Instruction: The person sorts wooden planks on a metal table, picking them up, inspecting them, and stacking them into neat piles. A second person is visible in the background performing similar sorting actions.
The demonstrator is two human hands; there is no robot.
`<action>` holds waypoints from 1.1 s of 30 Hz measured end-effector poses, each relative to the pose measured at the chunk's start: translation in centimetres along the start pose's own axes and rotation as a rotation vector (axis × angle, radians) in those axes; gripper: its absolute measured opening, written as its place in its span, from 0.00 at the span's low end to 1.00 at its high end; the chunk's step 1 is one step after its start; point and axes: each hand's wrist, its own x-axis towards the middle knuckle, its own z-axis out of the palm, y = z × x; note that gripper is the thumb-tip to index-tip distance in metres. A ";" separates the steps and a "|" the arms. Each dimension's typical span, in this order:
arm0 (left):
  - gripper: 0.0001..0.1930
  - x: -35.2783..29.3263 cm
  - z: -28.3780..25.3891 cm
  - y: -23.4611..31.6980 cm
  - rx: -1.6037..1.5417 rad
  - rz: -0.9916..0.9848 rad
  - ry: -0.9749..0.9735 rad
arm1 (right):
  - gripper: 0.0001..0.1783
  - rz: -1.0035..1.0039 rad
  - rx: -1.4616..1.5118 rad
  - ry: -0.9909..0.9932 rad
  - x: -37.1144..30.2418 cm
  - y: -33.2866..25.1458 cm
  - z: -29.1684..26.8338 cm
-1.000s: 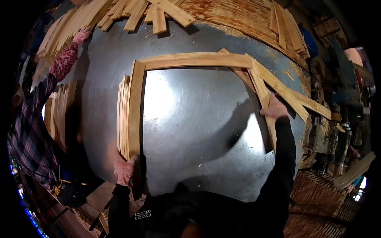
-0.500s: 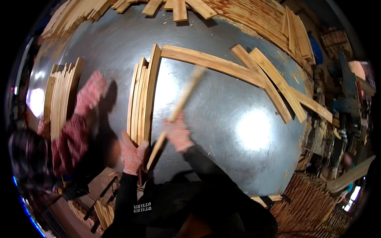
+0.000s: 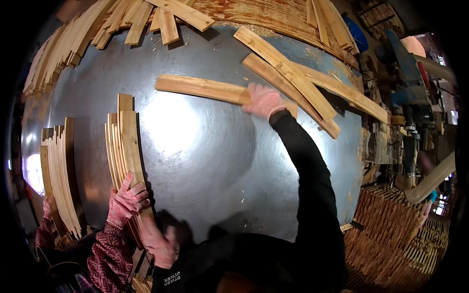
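Note:
My right hand (image 3: 264, 101), in a pink glove, reaches out over a long wooden board (image 3: 200, 90) lying on the metal table. Its fingers are closed over the board near the right end. My left hand (image 3: 159, 244), blurred, is at the near end of a stack of narrow boards (image 3: 113, 151), thumb and fingers apart. A wider board (image 3: 130, 141) lies flat along that stack. A co-worker's gloved hand (image 3: 128, 201) rests on the same stack, just left of my left hand.
Another stack of boards (image 3: 61, 176) stands at the left, the co-worker's other hand (image 3: 47, 207) beside it. Crossed loose boards (image 3: 288, 73) lie beyond my right hand. Many boards (image 3: 73, 44) line the far edge. Machinery (image 3: 410, 107) and a ribbed hose (image 3: 432, 178) are at the right.
My right hand has left the board it carried and moved out to the board lying across the table. A board now lies on the stack, where the co-worker's hand has come. The view has shifted.

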 end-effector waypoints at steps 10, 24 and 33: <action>0.26 12.0 12.5 11.8 -1.158 -0.292 -0.498 | 0.53 0.252 0.146 0.604 -0.8 8.4 1.3; 0.24 14.2 16.9 20.8 -1.446 -0.144 -0.268 | 0.26 -0.250 0.217 0.087 -15.5 -5.4 5.5; 0.25 14.9 16.9 18.5 -1.423 -0.197 -0.218 | 0.53 0.269 -0.111 0.363 -4.3 12.6 3.6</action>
